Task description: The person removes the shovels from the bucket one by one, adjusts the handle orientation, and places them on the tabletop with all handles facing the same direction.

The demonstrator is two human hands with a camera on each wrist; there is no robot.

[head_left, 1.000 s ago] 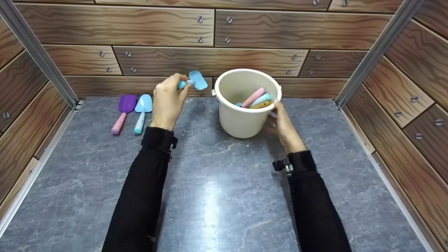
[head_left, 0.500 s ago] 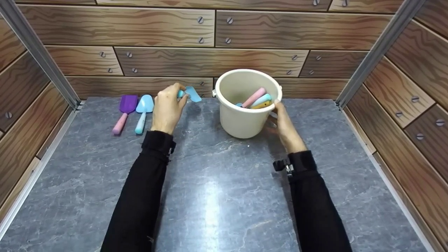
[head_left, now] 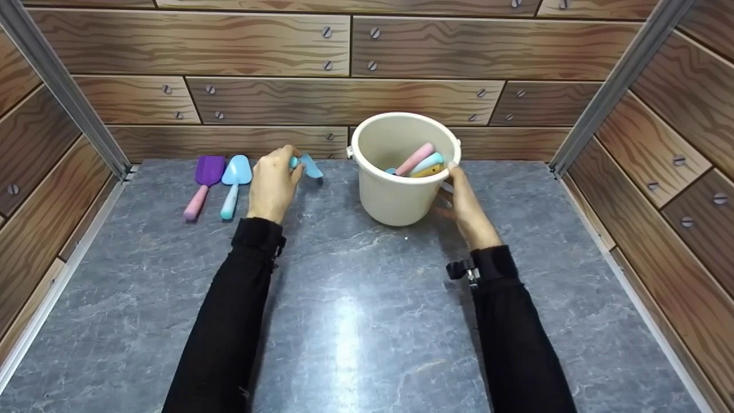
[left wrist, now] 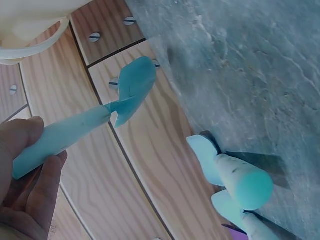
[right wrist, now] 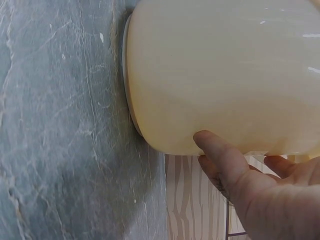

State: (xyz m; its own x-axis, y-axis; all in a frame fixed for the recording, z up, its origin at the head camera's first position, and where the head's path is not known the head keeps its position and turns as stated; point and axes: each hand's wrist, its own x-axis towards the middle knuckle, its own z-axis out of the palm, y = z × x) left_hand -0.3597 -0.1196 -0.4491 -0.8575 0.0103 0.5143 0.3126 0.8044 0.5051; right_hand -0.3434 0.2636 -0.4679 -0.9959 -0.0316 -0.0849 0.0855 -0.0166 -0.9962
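Observation:
My left hand (head_left: 273,183) pinches the pale blue handle of a small toy shovel (left wrist: 137,87) between thumb and fingers. The shovel's blue blade (head_left: 311,166) points right, towards the bucket, in the head view. My right hand (head_left: 467,206) rests against the right side of a cream bucket (head_left: 395,201), its thumb by the rim. Fairly straight fingers touch the bucket wall in the right wrist view (right wrist: 235,175). Inside the bucket show a pink handle (head_left: 415,159), a light blue handle (head_left: 428,165) and a yellow piece (head_left: 429,171); their lower parts are hidden.
Left of my left hand lie a purple shovel (head_left: 210,170) with a pink handle and a light blue trowel (head_left: 237,171). Another blue-handled tool (left wrist: 245,182) shows in the left wrist view. Wood-patterned panels (head_left: 264,100) enclose the grey tabletop (head_left: 367,321).
My left hand has come down and slightly left with the toy shovel, whose blade has lowered towards the tabletop. My right hand and the bucket have stayed in place.

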